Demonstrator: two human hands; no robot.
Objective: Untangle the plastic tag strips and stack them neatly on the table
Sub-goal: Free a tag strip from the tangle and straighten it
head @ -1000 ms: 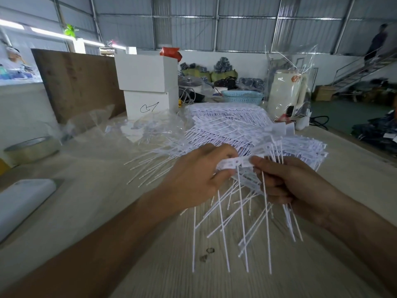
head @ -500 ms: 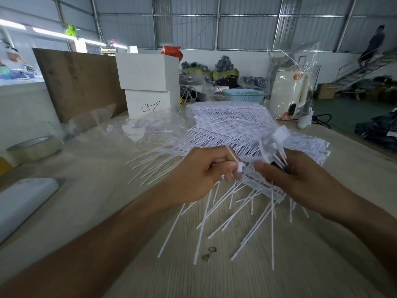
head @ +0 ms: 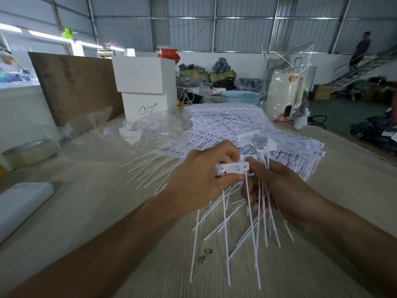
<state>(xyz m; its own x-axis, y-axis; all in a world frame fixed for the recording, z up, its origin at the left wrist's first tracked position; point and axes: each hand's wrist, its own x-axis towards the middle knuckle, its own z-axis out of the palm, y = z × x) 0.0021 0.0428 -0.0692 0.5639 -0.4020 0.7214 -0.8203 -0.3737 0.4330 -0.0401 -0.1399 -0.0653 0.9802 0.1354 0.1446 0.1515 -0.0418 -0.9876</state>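
A warehouse-style packing workshop: corrugated metal walls (head: 182,33) rise behind a long wooden table (head: 90,203). White cartons (head: 144,77), bagged goods (head: 221,75) and a metal staircase (head: 361,67) fill the background.

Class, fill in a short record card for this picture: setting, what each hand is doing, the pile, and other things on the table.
setting: warehouse, wooden table
left hand: pinches flat tag head
right hand: holds bunch of tag strips, tails hanging down
pile: stacked tags behind hands
also on table: tape roll, white boxes, blue basket, clear bags
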